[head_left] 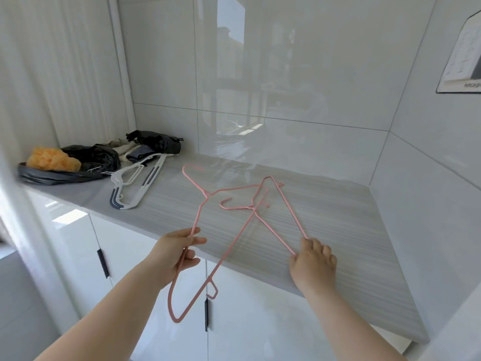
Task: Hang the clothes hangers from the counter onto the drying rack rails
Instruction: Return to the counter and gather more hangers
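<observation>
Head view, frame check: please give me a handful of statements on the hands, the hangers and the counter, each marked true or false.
1. The left hand grips a pink hanger. True.
2. The right hand hangs empty, away from any hanger. False: it holds the corner of a second pink hanger lying on the counter.
3. A stack of white and grey hangers lies on the counter. True.
4. A drying rack with one hanger on it is in view. False: no rack shows in this view.
5. The orange item sits at the counter's right end. False: it is at the left end, on a black bag.
</observation>
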Available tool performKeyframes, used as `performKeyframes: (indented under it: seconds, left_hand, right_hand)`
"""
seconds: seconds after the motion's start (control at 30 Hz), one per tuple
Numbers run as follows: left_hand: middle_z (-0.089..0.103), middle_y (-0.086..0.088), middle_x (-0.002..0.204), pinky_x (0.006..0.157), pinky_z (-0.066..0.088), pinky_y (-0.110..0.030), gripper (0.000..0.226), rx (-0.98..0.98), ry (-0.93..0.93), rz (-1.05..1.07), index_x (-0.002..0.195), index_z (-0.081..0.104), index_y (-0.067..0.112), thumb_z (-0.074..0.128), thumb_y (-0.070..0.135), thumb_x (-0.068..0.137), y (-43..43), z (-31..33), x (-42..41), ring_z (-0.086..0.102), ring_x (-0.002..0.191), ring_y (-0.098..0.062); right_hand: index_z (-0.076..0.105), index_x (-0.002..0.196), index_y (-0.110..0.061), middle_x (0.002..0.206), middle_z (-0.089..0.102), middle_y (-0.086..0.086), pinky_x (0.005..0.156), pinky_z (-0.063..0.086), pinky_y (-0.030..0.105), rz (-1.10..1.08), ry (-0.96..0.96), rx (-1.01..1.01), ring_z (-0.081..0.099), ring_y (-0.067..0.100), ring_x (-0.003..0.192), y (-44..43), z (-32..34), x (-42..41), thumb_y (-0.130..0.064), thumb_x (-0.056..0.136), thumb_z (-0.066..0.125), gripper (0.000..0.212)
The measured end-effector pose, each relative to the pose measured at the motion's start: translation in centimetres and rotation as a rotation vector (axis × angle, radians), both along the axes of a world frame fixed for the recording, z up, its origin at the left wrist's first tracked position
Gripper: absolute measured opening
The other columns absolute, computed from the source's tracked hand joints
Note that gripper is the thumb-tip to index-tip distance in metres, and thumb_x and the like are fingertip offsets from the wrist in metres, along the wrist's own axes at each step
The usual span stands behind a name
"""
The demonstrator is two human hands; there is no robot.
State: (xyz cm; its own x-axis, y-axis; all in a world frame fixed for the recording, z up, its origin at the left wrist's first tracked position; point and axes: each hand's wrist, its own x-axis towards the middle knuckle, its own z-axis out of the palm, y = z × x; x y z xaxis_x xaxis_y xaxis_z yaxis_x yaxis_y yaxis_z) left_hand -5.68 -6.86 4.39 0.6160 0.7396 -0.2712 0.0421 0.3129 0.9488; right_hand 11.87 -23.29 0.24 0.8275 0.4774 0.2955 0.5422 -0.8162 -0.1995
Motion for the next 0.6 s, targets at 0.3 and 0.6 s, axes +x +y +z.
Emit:
performKeyframes:
  seconds: [0.3,0.6]
  left_hand:
    - [0.060,-0.005,0.077,0.035,0.043,-0.018,0.030,0.247,0.050,0.012,0.094,0.058,0.018,0.037,-0.002,0.095,-4.7,5.0,-7.1,0.039,0.031,-0.005]
    - [0.067,0.010,0.058,0.033,0.040,-0.016,0.035,0.462,0.231,0.154,0.090,0.059,0.023,0.035,-0.002,0.095,-14.0,7.9,-17.1,0.046,0.029,-0.006]
  right_hand:
    - [0.065,0.085,0.005,0.080,0.067,0.022,0.058,0.053,0.046,0.442,-0.222,0.351,0.065,0.042,0.067,4.4,7.1,-3.8,-0.004,0.044,0.079,0.044]
    - [0.070,0.089,-0.003,0.081,0.070,0.016,0.070,0.052,0.043,0.905,-0.315,0.525,0.067,0.035,0.073,3.2,13.2,-11.3,-0.015,0.076,0.048,0.028]
